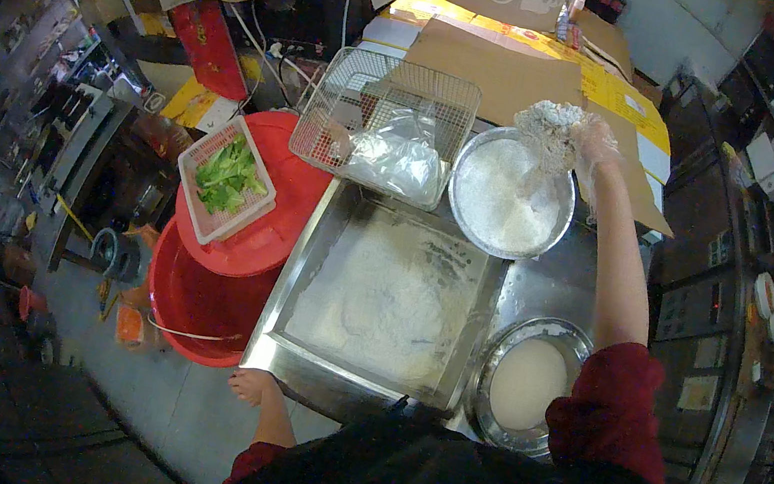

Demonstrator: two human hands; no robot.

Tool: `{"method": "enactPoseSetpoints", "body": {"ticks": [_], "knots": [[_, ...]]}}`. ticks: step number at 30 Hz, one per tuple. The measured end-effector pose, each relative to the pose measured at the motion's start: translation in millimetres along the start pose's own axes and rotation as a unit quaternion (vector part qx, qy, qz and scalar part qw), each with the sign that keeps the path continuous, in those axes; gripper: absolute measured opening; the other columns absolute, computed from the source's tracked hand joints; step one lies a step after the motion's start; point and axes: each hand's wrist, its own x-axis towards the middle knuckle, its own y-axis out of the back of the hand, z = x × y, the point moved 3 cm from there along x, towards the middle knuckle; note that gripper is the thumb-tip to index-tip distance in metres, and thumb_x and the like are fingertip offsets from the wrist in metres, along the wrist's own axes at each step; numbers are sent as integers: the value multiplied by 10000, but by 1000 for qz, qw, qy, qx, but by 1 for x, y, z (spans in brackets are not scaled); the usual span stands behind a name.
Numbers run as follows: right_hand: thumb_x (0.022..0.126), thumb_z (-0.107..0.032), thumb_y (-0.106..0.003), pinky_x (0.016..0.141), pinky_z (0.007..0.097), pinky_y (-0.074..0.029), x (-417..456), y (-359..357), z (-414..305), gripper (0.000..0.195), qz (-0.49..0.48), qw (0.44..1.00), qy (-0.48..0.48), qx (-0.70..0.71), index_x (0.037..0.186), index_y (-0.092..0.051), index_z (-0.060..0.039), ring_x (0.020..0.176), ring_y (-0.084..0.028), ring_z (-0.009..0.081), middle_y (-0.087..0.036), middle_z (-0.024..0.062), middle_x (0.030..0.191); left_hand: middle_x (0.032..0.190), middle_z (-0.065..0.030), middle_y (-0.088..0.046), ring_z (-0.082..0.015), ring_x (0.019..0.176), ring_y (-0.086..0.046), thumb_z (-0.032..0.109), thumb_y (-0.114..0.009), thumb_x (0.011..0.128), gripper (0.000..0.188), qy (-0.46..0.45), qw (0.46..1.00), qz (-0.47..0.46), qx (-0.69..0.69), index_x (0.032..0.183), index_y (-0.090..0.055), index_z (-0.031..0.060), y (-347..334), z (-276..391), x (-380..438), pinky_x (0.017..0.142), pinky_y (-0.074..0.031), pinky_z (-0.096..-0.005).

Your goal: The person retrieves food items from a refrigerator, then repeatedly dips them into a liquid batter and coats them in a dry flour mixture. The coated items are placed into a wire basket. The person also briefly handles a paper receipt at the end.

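My right hand (596,146), in a clear plastic glove, holds a floury, shaggy clump (554,124) that I cannot name for certain. It is above the upper right rim of a round metal bowl (504,200) of white powder. My left hand (248,386) is bare, with fingers curled, by the near left corner of a rectangular steel basin (377,301) with white powder spread over its floor. Whether it grips the corner does not show. A round metal bowl with a pale liquid (528,384) stands at the basin's right, near my right sleeve.
A wire basket (317,109) with clear plastic bags stands behind the basin. Left of it, a plastic basket of green leaves (234,176) sits on a red lid (283,225), above a red bucket (159,289). Flattened cardboard (498,69) covers boxes at the back.
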Motion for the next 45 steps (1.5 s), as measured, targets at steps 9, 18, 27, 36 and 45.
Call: {"method": "enactPoseSetpoints", "body": {"ticks": [9,18,27,36,45], "knots": [[768,-270,-580,777,391,-476,-4,-29,25,402,8,975,-176,133,1078,-581,-15,891,-611,258,-631,138,1006,1010,-79,-567,-266,961,-559,331,-314,944,303,81,996,-12,-18,1041,-467,89,-8,-2,5,690,-475,-503],[854,-123,-492,807,392,-519,-53,-24,5,316,-39,729,-172,661,1130,-515,29,925,-600,269,-585,157,1052,1015,-79,-579,-268,967,-575,309,-319,949,298,75,995,-49,-48,1072,-491,99,25,5,-1,684,-492,-495],[875,-99,-466,868,431,-489,-96,80,11,299,110,611,-133,772,1155,-495,0,981,-579,294,-565,168,1095,1033,-76,-584,-266,981,-575,262,-346,933,299,-141,990,16,9,1128,-504,99,1,41,-33,697,-497,-487],[842,-93,-501,808,455,-499,-257,322,94,283,169,630,13,758,1113,-495,-13,917,-589,302,-578,166,1025,1021,-80,-590,-264,966,-581,242,-374,916,276,-651,736,32,-184,1096,-522,93,18,119,-241,694,-497,-473],[889,-90,-490,710,459,-546,-543,560,278,242,452,672,-12,586,1118,-487,-13,841,-618,269,-588,130,976,1008,-83,-596,-262,951,-586,222,-403,899,253,-852,495,-66,-155,1065,-539,86,30,34,-516,690,-497,-458]]}}
